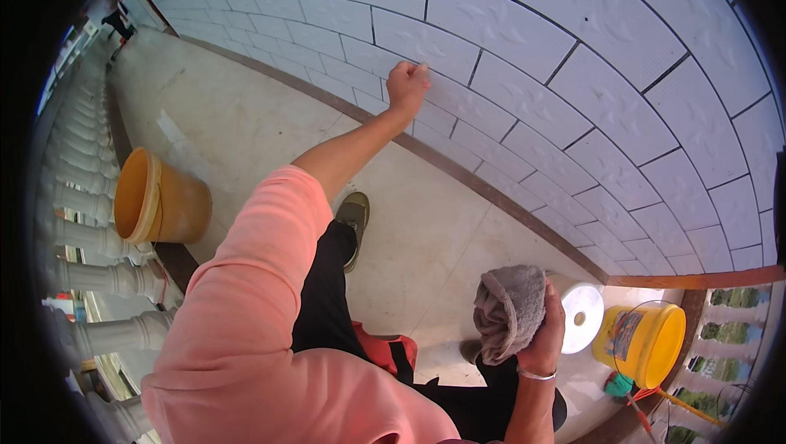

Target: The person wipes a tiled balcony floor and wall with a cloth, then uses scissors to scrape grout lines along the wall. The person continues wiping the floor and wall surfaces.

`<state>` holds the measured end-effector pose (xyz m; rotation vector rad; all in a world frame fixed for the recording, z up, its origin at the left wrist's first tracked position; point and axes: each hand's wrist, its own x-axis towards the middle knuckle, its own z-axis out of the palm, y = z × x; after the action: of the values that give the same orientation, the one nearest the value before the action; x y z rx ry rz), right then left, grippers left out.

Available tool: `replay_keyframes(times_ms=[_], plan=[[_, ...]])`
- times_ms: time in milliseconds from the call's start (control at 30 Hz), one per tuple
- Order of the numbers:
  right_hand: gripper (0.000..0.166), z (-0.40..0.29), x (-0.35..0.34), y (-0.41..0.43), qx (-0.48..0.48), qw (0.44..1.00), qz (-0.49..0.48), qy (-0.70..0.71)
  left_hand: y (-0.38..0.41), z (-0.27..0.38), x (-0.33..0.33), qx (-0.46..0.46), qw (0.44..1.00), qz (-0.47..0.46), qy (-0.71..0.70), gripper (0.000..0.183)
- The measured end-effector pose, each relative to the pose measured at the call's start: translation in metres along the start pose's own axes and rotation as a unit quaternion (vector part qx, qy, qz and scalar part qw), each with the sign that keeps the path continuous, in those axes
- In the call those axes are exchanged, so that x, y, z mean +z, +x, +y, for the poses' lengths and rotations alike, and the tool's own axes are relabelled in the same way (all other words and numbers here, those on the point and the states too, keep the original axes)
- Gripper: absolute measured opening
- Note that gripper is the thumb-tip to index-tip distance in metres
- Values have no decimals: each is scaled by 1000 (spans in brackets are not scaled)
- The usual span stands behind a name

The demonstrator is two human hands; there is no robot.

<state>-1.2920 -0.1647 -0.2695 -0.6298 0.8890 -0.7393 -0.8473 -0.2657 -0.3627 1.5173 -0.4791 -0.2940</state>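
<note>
My left hand (pixel 408 89) reaches out to the white tiled wall (pixel 516 84), its fingers curled into a fist beside a dark joint line. Nothing shows in that fist, though the inside of the fingers is hidden. A folded grey-brown cloth (pixel 511 312) rests in my right hand (pixel 543 339), which grips it from the right side. A bracelet circles my right wrist. Just beyond that hand, a white roll (pixel 582 318) with a hole at its centre is partly covered by the fingers.
An orange bucket (pixel 163 198) stands by the balustrade (pixel 104 278) on the left. At the right are a yellow bucket (pixel 638 339) and a green brush head (pixel 618 384). A red item (pixel 384 346) with a black strap lies near my legs. A person (pixel 116 17) is far down the walkway.
</note>
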Motion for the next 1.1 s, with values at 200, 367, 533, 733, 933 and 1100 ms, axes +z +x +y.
replay_keyframes(times_ms=[200, 367, 533, 733, 933, 1100], plan=[[31, -2, 11, -2, -6, 1000, 10, -21, 5, -4, -3, -12, 1000, 5, 7, 19], [30, -1, 9, -3, -25, 999, 14, -24, -1, -3, 7, -1, 1000, -1, 12, 18], [28, 1, 13, 0, -26, 999, -1, -45, 23, -25, -5, -43, 990, 55, 125, 20], [28, -3, 12, -5, -39, 998, 25, -44, 8, -19, 5, 15, 992, 41, 117, 25], [27, 0, 13, -3, -34, 999, 11, -40, 6, -10, 2, 62, 990, 57, 115, 26], [27, -1, 15, -3, -33, 998, 18, -46, -3, 0, 4, 30, 996, 28, 76, 26]])
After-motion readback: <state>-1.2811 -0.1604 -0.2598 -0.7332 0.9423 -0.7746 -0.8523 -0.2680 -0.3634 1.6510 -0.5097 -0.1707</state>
